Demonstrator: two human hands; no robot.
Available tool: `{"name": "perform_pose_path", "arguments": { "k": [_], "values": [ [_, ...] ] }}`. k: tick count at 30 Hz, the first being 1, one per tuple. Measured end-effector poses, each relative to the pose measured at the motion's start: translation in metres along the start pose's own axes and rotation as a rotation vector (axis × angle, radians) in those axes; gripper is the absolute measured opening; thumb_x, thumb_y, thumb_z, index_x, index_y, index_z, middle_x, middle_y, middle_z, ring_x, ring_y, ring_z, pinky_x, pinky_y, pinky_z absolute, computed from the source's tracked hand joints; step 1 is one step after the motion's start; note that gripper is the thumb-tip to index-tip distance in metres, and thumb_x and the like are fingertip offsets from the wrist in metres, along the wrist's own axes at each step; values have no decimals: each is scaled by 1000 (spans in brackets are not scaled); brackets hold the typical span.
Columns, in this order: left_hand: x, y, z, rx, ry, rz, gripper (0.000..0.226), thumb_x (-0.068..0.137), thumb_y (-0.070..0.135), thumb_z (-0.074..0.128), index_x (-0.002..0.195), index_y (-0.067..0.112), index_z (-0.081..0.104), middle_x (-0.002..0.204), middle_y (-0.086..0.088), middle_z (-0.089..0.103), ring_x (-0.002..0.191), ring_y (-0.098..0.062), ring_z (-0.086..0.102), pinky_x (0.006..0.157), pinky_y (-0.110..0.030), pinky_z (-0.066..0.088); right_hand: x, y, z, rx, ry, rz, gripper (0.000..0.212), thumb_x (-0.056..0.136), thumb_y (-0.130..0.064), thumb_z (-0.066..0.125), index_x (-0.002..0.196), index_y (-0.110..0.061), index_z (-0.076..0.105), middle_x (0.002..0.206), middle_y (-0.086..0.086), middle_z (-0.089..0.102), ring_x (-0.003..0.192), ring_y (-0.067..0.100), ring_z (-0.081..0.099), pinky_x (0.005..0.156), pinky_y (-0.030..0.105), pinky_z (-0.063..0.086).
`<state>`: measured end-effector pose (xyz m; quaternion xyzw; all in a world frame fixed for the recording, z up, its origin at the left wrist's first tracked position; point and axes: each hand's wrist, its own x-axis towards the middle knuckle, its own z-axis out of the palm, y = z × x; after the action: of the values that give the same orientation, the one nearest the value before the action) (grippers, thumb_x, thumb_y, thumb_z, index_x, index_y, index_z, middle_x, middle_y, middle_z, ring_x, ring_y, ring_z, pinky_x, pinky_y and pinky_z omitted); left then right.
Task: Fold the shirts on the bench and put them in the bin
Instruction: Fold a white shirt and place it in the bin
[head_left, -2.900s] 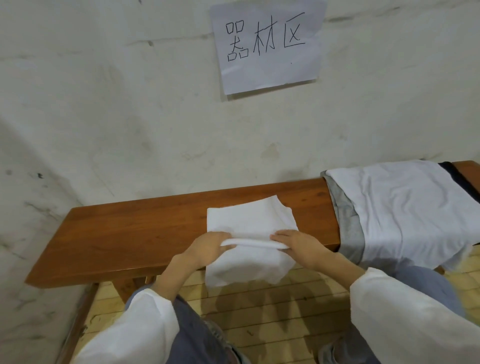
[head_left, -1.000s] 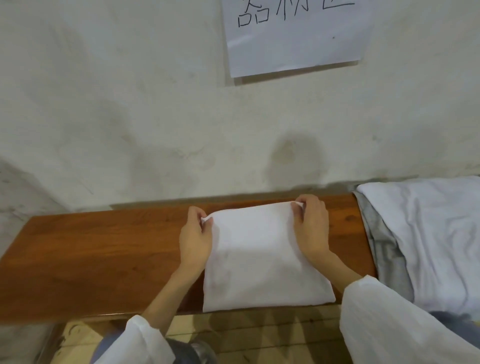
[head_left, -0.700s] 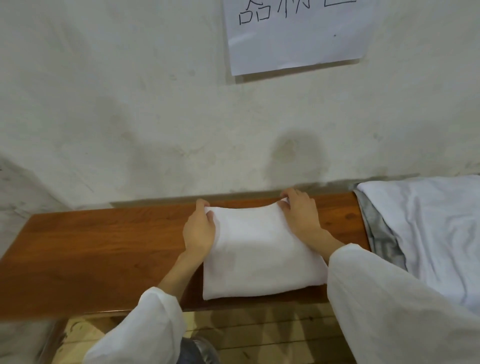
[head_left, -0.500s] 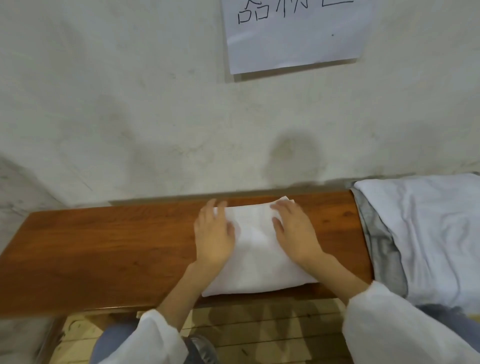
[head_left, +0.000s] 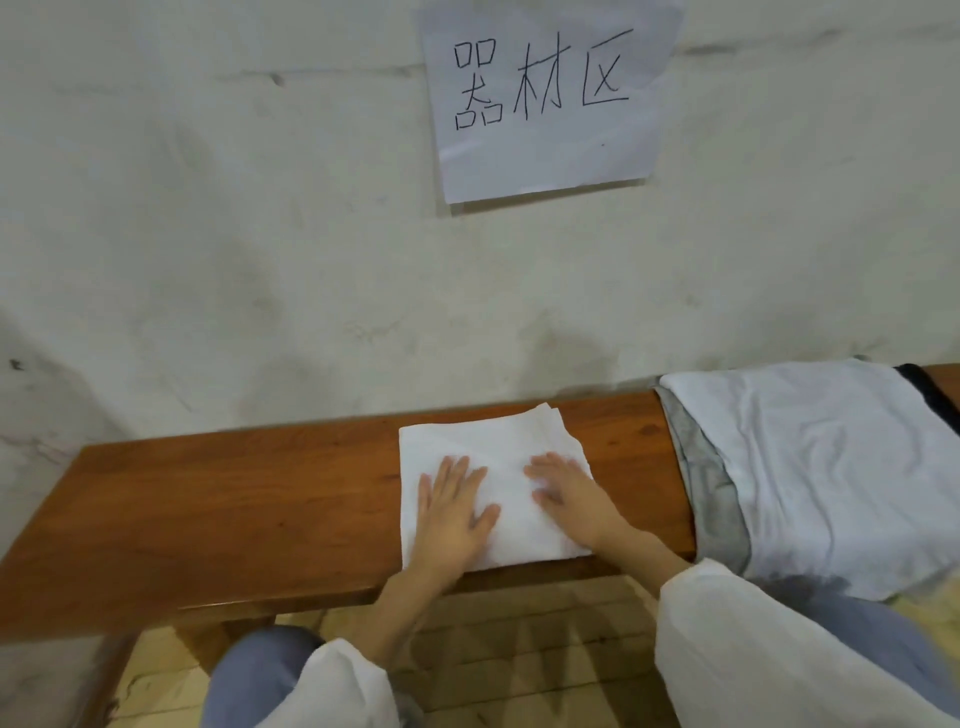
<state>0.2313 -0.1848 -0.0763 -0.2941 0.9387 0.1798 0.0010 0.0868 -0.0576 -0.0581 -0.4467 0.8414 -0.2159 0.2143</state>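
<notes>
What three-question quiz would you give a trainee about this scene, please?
1. True or false: the left hand and the right hand both press flat on the folded white shirt.
2. Where does the pile of shirts lie? A) on the floor; B) on the bench, right of the folded white shirt; C) in a bin.
3. Fill in: the paper sign hangs on the ____.
Key: 1 true; 2 B; 3 wall.

Stained wall (head_left: 208, 208), wooden floor (head_left: 519, 649)
</notes>
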Motion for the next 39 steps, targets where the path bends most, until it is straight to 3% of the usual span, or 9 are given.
{"name": "perform_pose_path", "arguments": {
  "k": [4, 7, 13, 16, 19, 25, 31, 35, 39],
  "values": [
    [-33, -28, -13, -143, 364, -318, 41, 95, 35, 50, 134, 21, 47, 140, -4, 44, 131, -23, 36, 109, -37, 27, -25, 9, -18, 199, 299, 232, 29, 97, -19, 50, 125, -18, 54, 130, 1, 56, 118, 18, 53, 101, 26, 40],
    [-51, -39, -15, -57, 330, -509, 55, 93, 53, 44, 128, 12, 48, 126, -11, 52, 116, -28, 47, 98, -40, 37, -36, 19, -20, 247, 292, 370, 36, 95, -22, 54, 130, -12, 48, 127, 5, 56, 116, 22, 54, 95, 27, 42],
    [-44, -25, -14, -55, 185, -517, 56, 88, 61, 45, 114, 11, 51, 121, -8, 49, 112, -26, 47, 96, -38, 37, -33, 3, -18, 268, 166, 494, 48, 94, -32, 56, 132, -7, 42, 127, 9, 52, 114, 23, 52, 84, 24, 41],
    [-39, -14, -15, -195, 175, -479, 40, 92, 41, 51, 113, 7, 49, 117, -11, 53, 104, -26, 52, 90, -38, 46, -32, -4, -12, 306, 92, 553, 50, 91, -40, 58, 126, -8, 44, 122, 7, 53, 108, 21, 53, 81, 25, 42],
    [-45, -2, -19, -486, 268, -420, 25, 95, 19, 53, 113, 6, 40, 110, -13, 60, 83, -20, 57, 76, -34, 52, -35, -7, -2, 359, 216, 508, 38, 91, -38, 58, 119, -15, 46, 116, 2, 56, 98, 16, 53, 86, 30, 47],
    [-48, 20, -37, -910, 128, -353, 69, 90, -3, 56, 143, 20, 18, 124, 2, 39, 106, -18, 46, 87, -32, 45, -59, -6, -10, 663, 506, 517, 32, 90, -28, 61, 114, -20, 40, 106, -3, 51, 96, 15, 53, 70, 18, 44],
    [-49, 76, -47, -1004, -104, -239, 24, 95, 2, 50, 105, 18, 65, 126, 0, 47, 114, -20, 47, 93, -38, 51, -115, 32, -40, 809, 785, 448, 20, 96, -20, 51, 113, -22, 40, 96, -7, 49, 85, 11, 53, 56, 11, 45],
    [-48, 150, -47, -1015, -195, -164, 22, 94, 6, 54, 104, 17, 70, 120, 2, 46, 105, -17, 52, 91, -36, 52, -172, 82, -72, 779, 831, 368, 41, 91, 9, 31, 103, -12, 64, 82, -2, 57, 60, 3, 58, 47, 18, 50],
    [-54, 244, -26, -1071, -347, 6, 25, 94, -2, 49, 113, 5, 64, 113, -4, 55, 93, -12, 57, 75, -24, 54, -243, 142, -94, 811, 932, 504, 54, 84, 16, 26, 100, -12, 69, 70, 9, 60, 49, 15, 51, 43, 21, 47]
  ]
}}
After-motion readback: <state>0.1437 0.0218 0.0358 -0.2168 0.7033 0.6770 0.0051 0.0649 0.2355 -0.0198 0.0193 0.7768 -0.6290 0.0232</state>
